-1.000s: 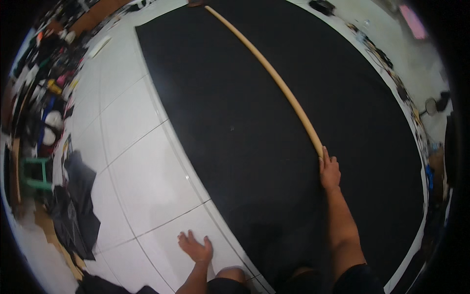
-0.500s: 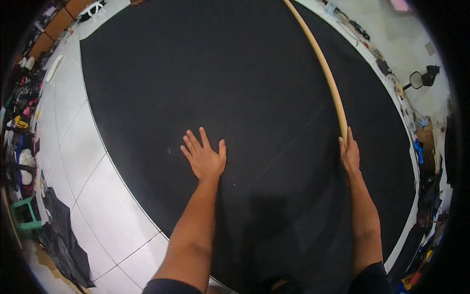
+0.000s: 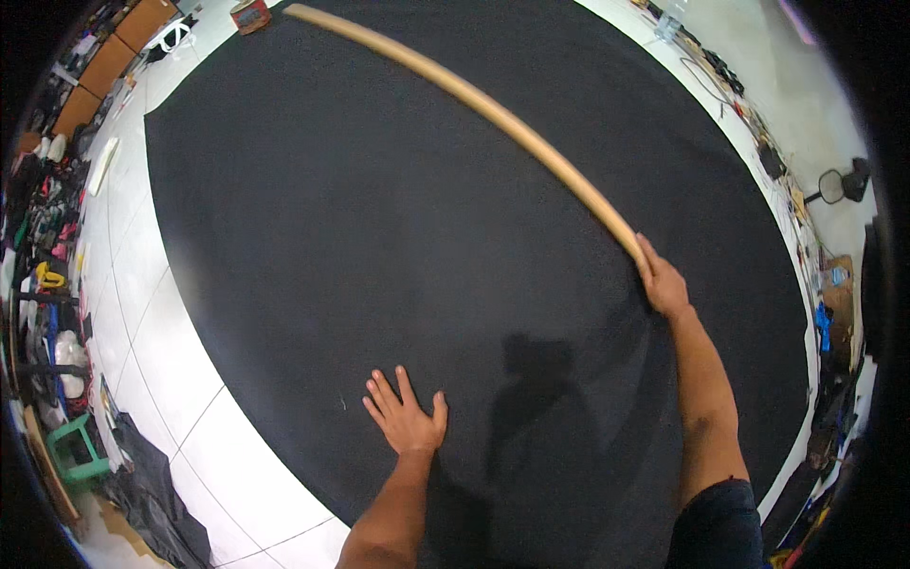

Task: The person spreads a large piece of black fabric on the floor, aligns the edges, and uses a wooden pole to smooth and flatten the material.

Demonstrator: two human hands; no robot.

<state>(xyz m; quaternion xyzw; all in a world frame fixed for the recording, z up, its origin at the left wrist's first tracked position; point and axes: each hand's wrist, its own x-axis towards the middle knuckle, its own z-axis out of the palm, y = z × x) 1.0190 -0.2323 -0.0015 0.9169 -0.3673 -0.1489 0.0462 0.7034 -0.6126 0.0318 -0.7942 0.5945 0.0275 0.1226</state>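
A large black sheet of material (image 3: 332,218) is spread over the white tiled floor. My left hand (image 3: 408,417) rests flat on it near the front, fingers spread. At the right, my right hand (image 3: 661,283) grips the near end of a long tan tube or roll (image 3: 493,112). The tube lies slantwise across the far part of the sheet and looks curved in this view. Its far end reaches the far left edge, next to a reddish-brown can (image 3: 250,16).
White tiles (image 3: 156,332) run along the left. A green plastic stool (image 3: 78,449) and a crumpled black sheet (image 3: 156,493) lie at the lower left. Clutter lines both sides, with a black mirror-like object (image 3: 839,183) at the right and a clear bottle (image 3: 671,21) at the far right.
The tube's far end has swung left across the sheet, with my right hand still holding the near end. In the picture, my left hand appears lower. The view has shifted, showing the can.
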